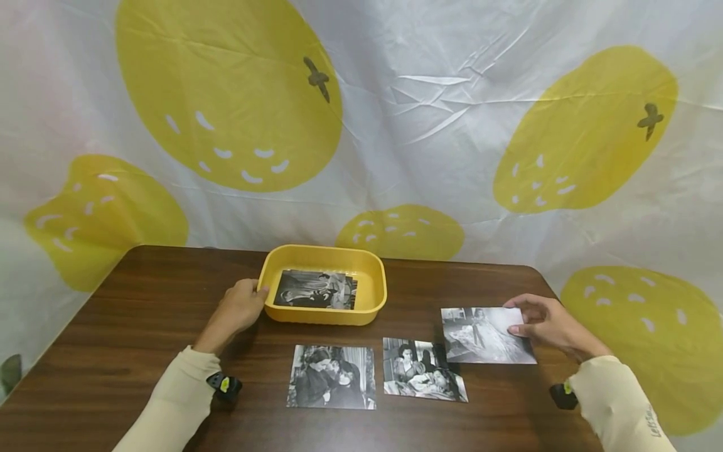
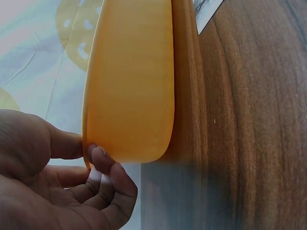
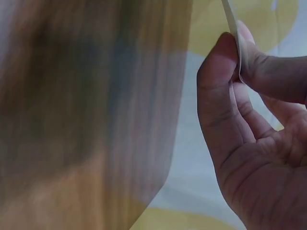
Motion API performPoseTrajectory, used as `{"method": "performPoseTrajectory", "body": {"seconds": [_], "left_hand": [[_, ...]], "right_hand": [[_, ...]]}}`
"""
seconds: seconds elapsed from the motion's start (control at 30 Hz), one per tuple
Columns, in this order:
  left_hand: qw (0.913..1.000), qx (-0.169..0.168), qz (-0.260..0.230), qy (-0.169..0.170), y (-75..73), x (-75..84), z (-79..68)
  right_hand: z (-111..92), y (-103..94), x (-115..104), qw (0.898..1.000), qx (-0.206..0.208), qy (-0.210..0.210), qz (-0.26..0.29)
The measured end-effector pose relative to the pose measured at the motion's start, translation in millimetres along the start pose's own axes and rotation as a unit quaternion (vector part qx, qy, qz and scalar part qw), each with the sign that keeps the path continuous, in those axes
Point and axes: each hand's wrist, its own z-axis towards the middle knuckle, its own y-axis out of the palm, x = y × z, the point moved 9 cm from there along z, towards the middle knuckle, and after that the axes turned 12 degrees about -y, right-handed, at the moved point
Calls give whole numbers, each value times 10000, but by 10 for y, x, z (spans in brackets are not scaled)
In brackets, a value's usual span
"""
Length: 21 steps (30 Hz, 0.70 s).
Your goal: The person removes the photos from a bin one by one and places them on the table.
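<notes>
My left hand [image 1: 240, 306] pinches the left rim of a yellow plastic tray [image 1: 373, 285], thumb on one side and fingers beneath, as the left wrist view shows. Inside the tray lie black-and-white photos [image 1: 313, 290], overlapping in a small stack. My right hand [image 1: 545, 323] pinches the right edge of another black-and-white photo [image 1: 486, 336], held above the table; from the right wrist that photo [image 3: 232, 21] appears edge-on between thumb and fingers. Its lower left corner overlaps a photo of a seated figure [image 1: 420, 370] on the table. Left of that lies a photo of figures close together [image 1: 332, 376].
All of this is on a dark brown wooden table [image 1: 141, 301]. Behind the table hangs a white cloth [image 1: 395, 157] printed with large yellow fruit. A dark green shape [image 1: 10, 371] shows at the far left.
</notes>
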Motion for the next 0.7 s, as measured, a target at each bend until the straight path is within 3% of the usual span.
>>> {"method": "performPoseTrajectory", "body": {"seconds": [0.2,0.47,0.7], "left_hand": [[9999,71,57,45,-12,8,-18],[10000,48,10,37,0,-8,-10],[9999,105,37,111,-5,3,1]], "right_hand": [[-235,6,193,9997,-213,-124,52],[-341,58,315,9986,-432,-291,-85],[-390,101,457,9961,-470,212,-718]]}}
